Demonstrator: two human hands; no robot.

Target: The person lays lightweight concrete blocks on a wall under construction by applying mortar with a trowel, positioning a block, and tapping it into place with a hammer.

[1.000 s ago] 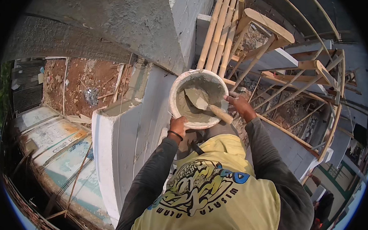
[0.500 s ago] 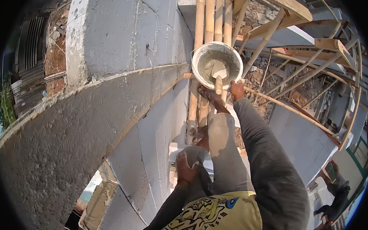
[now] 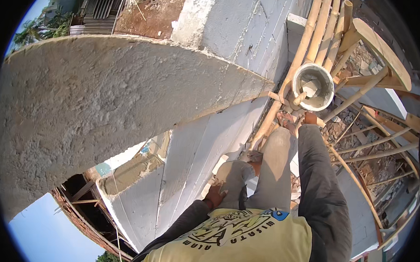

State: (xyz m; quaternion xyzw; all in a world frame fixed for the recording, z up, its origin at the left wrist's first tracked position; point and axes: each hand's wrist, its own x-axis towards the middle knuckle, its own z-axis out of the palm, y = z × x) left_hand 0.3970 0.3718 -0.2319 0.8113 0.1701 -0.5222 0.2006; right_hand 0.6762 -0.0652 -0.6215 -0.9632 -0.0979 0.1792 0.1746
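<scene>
My right hand [image 3: 309, 118] is closed around a thin bamboo crosspole [image 3: 342, 158], just below a mortar-crusted bucket [image 3: 332, 92]. The bucket stands on the bamboo scaffold poles [image 3: 300, 46] and holds wet grey mortar. A trowel [image 3: 300, 98] leans in it, its pale handle over the near rim and its blade on the mortar. My left hand [image 3: 215, 195] rests on my bent left leg, fingers spread and holding nothing. My feet [image 3: 285, 118] are on the poles in sandals.
A rough concrete beam [image 3: 127, 90] crosses from the left towards the bucket. Grey block walls [image 3: 204, 145] rise beside the poles. More bamboo and timber framing [image 3: 376, 86] stands at right, with rubble [image 3: 358, 58] beneath. A mortar-topped opening [image 3: 133, 170] lies at lower left.
The view has swung, so the bucket and poles now appear farther right and the beam fills more of the left. My right hand stays by the bucket; my left remains on my leg.
</scene>
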